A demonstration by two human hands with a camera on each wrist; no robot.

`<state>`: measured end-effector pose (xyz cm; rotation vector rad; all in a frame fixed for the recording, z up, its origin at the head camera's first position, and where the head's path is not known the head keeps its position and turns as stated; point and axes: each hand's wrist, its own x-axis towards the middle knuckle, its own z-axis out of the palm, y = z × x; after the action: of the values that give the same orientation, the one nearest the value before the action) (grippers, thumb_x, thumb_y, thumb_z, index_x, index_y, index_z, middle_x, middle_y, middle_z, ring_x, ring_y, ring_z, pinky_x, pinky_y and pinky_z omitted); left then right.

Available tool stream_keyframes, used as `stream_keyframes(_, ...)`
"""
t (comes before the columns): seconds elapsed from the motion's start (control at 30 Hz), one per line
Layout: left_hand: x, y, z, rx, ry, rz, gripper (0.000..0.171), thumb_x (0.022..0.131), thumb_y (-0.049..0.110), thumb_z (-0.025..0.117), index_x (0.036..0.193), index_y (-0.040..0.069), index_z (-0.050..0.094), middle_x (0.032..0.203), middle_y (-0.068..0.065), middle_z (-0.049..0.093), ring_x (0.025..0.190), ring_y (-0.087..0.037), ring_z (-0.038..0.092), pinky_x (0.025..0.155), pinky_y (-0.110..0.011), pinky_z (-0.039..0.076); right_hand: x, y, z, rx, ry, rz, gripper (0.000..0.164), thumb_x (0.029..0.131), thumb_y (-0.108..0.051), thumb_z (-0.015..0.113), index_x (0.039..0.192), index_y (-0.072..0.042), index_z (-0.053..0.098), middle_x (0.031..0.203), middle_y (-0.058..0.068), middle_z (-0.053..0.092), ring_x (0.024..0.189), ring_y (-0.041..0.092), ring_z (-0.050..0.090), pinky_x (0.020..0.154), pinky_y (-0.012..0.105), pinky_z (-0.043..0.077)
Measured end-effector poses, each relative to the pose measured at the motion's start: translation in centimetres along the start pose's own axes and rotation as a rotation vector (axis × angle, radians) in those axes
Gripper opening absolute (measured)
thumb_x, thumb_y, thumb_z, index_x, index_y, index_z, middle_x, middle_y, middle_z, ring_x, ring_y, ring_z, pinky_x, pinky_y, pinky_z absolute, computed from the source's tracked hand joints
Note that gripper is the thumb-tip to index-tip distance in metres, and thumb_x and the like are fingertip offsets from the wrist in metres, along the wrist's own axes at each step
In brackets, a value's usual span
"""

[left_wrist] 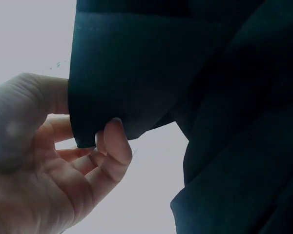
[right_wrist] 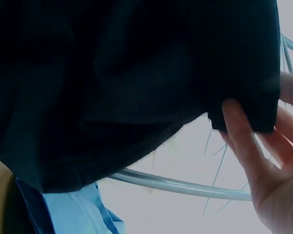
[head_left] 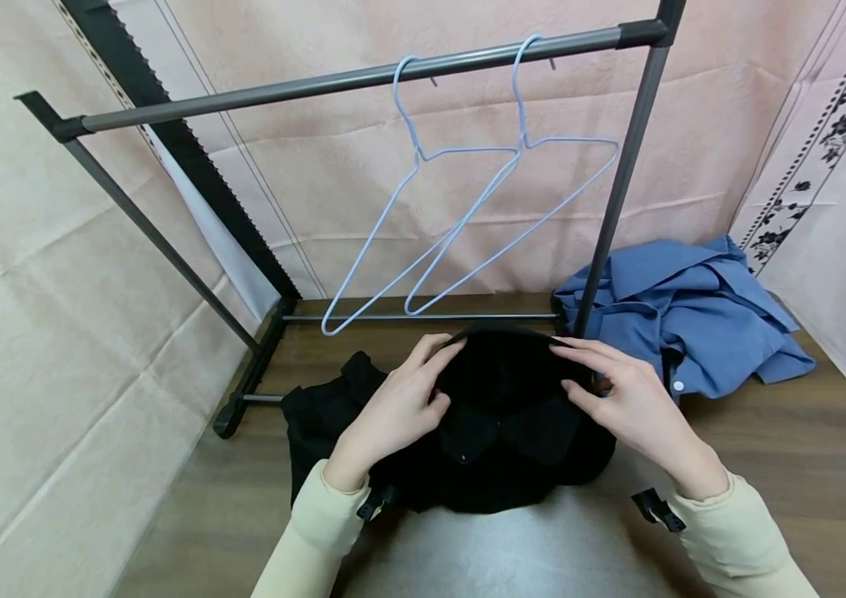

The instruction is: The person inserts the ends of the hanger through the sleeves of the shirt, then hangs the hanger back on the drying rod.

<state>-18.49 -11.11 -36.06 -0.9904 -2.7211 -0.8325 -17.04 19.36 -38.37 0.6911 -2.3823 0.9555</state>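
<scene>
Both hands hold up a black garment [head_left: 501, 448] by its upper edge, which looks like a collar or a band. Small buttons or studs show on its front; its exact kind is hard to make out. At the left end of that edge my left hand [head_left: 400, 411] pinches the cloth between thumb and fingers. In the left wrist view, the fingertips [left_wrist: 118, 141] curl round the band's lower corner. My right hand [head_left: 632, 407] pinches the opposite end, its thumb [right_wrist: 239, 126] lying on the near face. The garment's lower part lies bunched on the wooden surface.
A dark metal rack [head_left: 351, 81] stands behind the garment. Two light blue hangers, a left one [head_left: 370, 241] and a right one [head_left: 505, 241], hang from its bar. A crumpled blue shirt [head_left: 684, 299] lies at the right by the rack's post.
</scene>
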Motion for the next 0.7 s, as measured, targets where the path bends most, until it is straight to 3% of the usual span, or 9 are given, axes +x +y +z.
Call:
stream_keyframes(0.13,-0.1,0.1,-0.2,-0.009,-0.008,-0.019,0.077,0.087,-0.009,0.061,0.156,0.015,0.038,0.155,-0.002,0.034,0.059,-0.007,0.039,0.053,-0.025,0.038,0.2,-0.3,0.4,-0.043,0.068,-0.007,0.044,0.083,-0.004,0.082,0.124,-0.014,0.072,0.132,-0.002,0.066,0.098,0.012,0.064,0.068,0.012,0.046)
stream_keyframes(0.23,-0.1,0.1,-0.4,-0.007,-0.012,-0.020,0.079,0.086,-0.010,0.061,0.157,0.016,0.036,0.157,-0.001,0.032,0.059,-0.008,0.039,0.053,-0.024,0.038,0.4,-0.4,0.5,-0.072,0.081,-0.011,0.049,0.082,0.001,0.080,0.127,-0.014,0.070,0.133,0.001,0.065,0.092,0.014,0.064,0.066,0.014,0.045)
stream_keyframes(0.33,-0.1,0.0,-0.4,0.015,-0.010,-0.013,0.080,0.086,-0.012,0.061,0.157,0.015,0.035,0.157,-0.002,0.031,0.061,-0.008,0.040,0.053,-0.024,0.038,0.3,-0.4,0.4,-0.095,0.056,0.011,0.051,0.082,0.006,0.076,0.129,-0.014,0.069,0.134,0.004,0.062,0.091,0.015,0.061,0.066,0.021,0.046)
stream_keyframes(0.57,-0.3,-0.5,-0.3,0.086,0.001,0.018,0.077,0.084,-0.013,0.061,0.154,0.011,0.039,0.158,-0.005,0.032,0.061,-0.011,0.041,0.054,-0.025,0.037,-0.1,-0.3,0.1,-0.121,0.006,0.055,0.042,0.085,0.010,0.068,0.122,-0.009,0.072,0.129,0.010,0.064,0.107,0.029,0.064,0.074,0.043,0.051)
stream_keyframes(0.7,-0.7,-1.1,-0.6,0.201,0.042,0.053,0.072,0.084,-0.010,0.061,0.150,0.012,0.045,0.158,-0.002,0.035,0.074,-0.011,0.047,0.051,-0.024,0.036,-0.2,-0.1,-0.3,-0.145,-0.036,0.010,0.045,0.085,0.010,0.067,0.126,-0.009,0.070,0.126,0.009,0.066,0.104,0.026,0.064,0.077,0.043,0.052)
